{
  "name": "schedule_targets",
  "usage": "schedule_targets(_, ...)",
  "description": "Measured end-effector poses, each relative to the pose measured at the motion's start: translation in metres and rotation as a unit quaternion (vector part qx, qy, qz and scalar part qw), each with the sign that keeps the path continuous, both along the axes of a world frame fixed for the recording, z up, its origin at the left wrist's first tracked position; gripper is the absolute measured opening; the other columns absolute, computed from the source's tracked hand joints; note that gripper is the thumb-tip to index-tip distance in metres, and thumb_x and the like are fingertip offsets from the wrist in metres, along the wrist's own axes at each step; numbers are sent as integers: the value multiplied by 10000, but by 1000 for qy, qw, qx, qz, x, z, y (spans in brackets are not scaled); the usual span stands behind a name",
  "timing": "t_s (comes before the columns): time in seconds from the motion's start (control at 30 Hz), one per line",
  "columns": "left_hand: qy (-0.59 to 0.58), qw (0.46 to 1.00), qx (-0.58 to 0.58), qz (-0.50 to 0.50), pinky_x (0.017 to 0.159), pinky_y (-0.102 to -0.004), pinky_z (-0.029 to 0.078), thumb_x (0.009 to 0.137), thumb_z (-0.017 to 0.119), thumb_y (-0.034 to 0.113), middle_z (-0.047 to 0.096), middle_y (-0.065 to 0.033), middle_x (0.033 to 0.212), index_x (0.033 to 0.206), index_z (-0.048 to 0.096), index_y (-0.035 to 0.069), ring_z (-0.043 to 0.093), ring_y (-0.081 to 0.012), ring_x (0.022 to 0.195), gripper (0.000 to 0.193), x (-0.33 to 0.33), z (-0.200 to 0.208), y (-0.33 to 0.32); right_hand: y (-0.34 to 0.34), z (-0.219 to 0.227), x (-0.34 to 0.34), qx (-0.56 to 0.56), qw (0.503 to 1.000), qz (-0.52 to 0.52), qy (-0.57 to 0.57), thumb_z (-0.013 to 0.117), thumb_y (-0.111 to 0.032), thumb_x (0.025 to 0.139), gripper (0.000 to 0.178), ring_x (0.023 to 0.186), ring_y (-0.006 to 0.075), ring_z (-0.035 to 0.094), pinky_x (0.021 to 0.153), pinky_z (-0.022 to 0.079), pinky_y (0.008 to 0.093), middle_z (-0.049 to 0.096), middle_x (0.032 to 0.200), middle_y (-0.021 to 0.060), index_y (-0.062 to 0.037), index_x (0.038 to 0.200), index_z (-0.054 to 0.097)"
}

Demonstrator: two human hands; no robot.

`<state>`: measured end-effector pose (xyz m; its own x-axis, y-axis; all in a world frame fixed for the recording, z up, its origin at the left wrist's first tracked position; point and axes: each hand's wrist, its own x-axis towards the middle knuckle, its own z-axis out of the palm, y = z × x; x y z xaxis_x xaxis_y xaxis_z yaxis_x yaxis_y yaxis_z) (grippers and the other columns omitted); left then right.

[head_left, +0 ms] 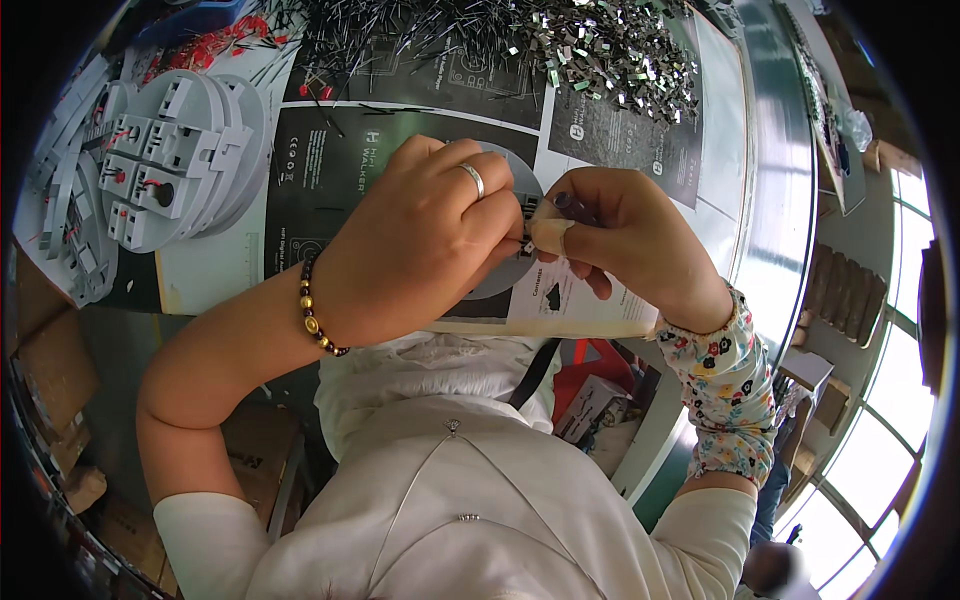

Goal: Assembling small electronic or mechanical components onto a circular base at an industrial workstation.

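My left hand [430,235], with a ring and a beaded bracelet, bends over a grey round plastic part [490,290] on the table; its fingers are closed in a pinch, and what they hold is hidden. Just beside it, my right hand [640,235] has a dark, purplish rod-like tool [573,206] in its curled fingers. A beige wrap [550,234] covers the right thumb. Between the fingertips of both hands shows a tiny metal and dark piece [528,246], too small to name. The hands hide most of the round part.
Stacked grey round plastic parts [175,160] with small red wires stand at the left. Behind lie piles of black thin wires [420,40], red pieces [220,42] and small shiny metal pieces [620,60]. Printed dark card [320,200] covers the table. A red object [600,370] is below its front edge.
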<state>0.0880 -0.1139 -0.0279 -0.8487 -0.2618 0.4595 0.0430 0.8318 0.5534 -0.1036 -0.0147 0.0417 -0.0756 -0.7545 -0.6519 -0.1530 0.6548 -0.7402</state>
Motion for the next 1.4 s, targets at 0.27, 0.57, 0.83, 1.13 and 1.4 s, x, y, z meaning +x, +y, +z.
schedule_targets(0.27,-9,1000,2,-5,844,-354,387,790,748,19,537,-43,967,874,604,82,471,-219,825,178,1,-1,0,1,-6,-3,-13,1000,8,-25,659,-8,916,24,495,73,479,455,395,195,660,748,54,14,918,668)
schedule_targets(0.57,-4,1000,-9,10,849,-362,388,799,735,22,536,-43,978,894,603,81,472,-219,841,173,0,0,2,13,-2,14,-191,937,130,262,655,46,853,97,580,141,536,532,447,273,649,800,72,9,942,654)
schedule_targets(0.83,-24,1000,-8,18,864,-370,389,801,719,21,537,-49,995,919,594,79,477,-225,856,181,1,-3,6,23,-9,34,-337,780,232,474,673,42,781,176,641,228,544,602,467,330,602,834,89,-11,940,624)
schedule_targets(1.13,-7,999,-18,30,878,-381,392,786,704,14,538,-58,997,926,580,79,480,-238,858,199,1,-2,7,21,-6,38,-317,753,264,513,690,2,772,164,643,250,526,605,480,353,562,812,83,-39,905,602)
schedule_targets(1.4,-2,999,-3,39,903,-392,398,779,714,32,543,-64,1014,952,581,75,486,-251,872,223,6,-1,13,24,-3,48,-334,721,299,528,692,-23,785,165,637,226,555,573,481,339,584,802,84,-30,925,604)
